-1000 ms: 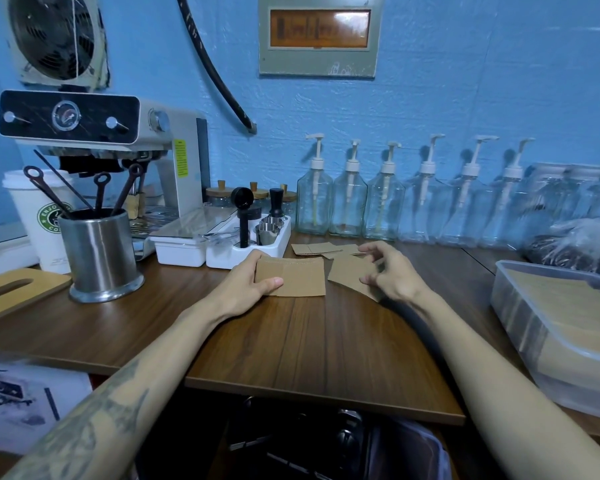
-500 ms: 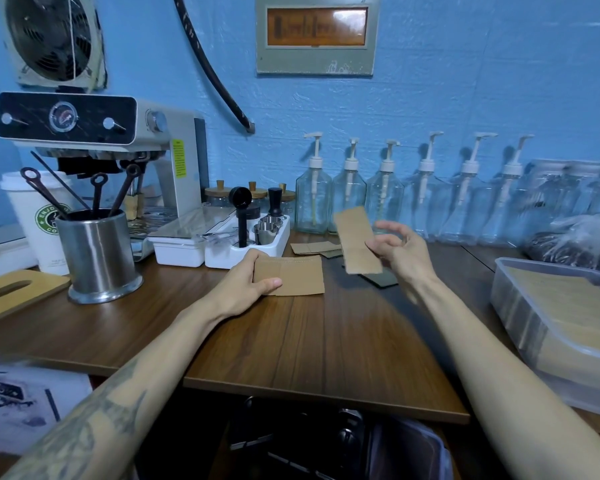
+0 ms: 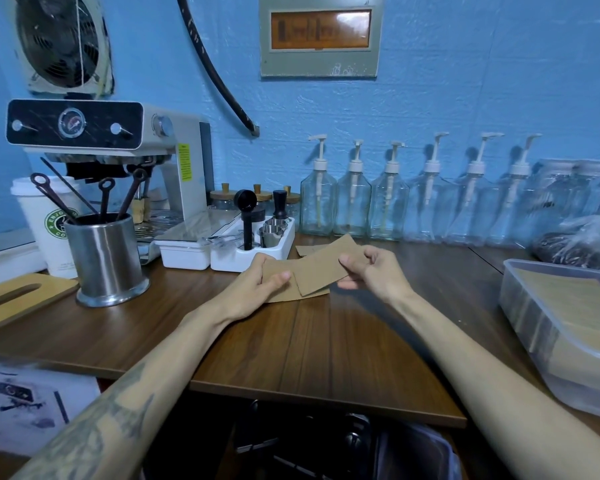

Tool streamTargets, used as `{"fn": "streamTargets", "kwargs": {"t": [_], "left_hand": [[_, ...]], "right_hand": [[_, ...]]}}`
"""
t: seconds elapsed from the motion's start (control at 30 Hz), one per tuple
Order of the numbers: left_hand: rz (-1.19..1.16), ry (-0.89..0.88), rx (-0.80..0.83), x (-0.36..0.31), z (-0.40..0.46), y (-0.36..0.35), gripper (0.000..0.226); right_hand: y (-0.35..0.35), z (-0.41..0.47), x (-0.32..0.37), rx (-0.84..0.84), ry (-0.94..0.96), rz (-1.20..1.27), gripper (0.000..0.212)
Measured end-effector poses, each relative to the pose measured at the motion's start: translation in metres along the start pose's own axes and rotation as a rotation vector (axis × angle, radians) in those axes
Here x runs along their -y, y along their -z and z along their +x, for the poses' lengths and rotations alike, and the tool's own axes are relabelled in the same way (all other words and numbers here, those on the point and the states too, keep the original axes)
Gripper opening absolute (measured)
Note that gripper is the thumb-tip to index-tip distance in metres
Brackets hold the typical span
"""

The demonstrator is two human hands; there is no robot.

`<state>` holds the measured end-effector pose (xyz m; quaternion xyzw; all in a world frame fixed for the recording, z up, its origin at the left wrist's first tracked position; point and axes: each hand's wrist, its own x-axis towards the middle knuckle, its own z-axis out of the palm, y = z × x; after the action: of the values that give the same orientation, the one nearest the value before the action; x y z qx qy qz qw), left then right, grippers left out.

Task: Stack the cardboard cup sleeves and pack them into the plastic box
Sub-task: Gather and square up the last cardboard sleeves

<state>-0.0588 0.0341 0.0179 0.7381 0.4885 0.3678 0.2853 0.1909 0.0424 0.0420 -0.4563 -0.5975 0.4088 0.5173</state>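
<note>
Tabletop [image 3: 326,341]: dark wood; blue wall behind.
Pump bottles [image 3: 354,202]: six.
Plastic box [image 3: 534,327]: one, right edge, sleeves inside.
Left hand [image 3: 257,282]: grip pinning the flat sleeve stack [image 3: 281,296].
Right hand [image 3: 371,271]: grip pinching one sleeve [image 3: 323,268] above the stack.

Left hand [image 3: 257,284] palm-down at 10 o'clock, thumb extended toward 3. Right hand [image 3: 368,271] at 2 o'clock, fingertips pinched, forearms bare.

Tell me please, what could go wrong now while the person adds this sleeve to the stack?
The sleeve in the right hand lies skewed across the stack under the left hand, so the pile may end up uneven. The plastic box already looks nearly full, so a crooked stack might not fit.
</note>
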Motion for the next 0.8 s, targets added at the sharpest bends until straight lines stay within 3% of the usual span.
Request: {"fn": "streamTargets", "kwargs": {"t": [0.07, 0.17, 0.27, 0.33, 0.4, 0.5, 0.8], "left_hand": [[-0.022, -0.004, 0.021, -0.003, -0.001, -0.001, 0.061], [-0.04, -0.003, 0.032, -0.002, -0.001, -0.002, 0.055], [-0.001, -0.021, 0.023, 0.0, 0.0, -0.001, 0.046], [-0.001, -0.03, 0.008, 0.001, 0.002, -0.002, 0.04], [-0.026, -0.041, 0.008, 0.0, 0.002, -0.003, 0.035], [-0.053, -0.046, 0.011, 0.0, 0.002, -0.004, 0.032], [-0.045, -0.025, 0.008, 0.0, 0.002, -0.004, 0.026]], "right_hand": [[-0.003, 0.0, -0.008, 0.012, 0.03, -0.196, 0.012], [-0.002, -0.003, -0.013, 0.059, 0.142, -0.707, 0.035], [-0.004, -0.004, -0.016, 0.111, 0.205, -0.869, 0.046], [-0.006, -0.001, -0.02, 0.126, 0.248, -0.956, 0.041], [-0.006, 0.001, -0.02, 0.135, 0.256, -0.912, 0.039], [-0.007, 0.0, -0.016, 0.209, 0.29, -0.69, 0.07], [-0.012, -0.001, -0.015, 0.254, 0.387, -0.768, 0.042]]}}
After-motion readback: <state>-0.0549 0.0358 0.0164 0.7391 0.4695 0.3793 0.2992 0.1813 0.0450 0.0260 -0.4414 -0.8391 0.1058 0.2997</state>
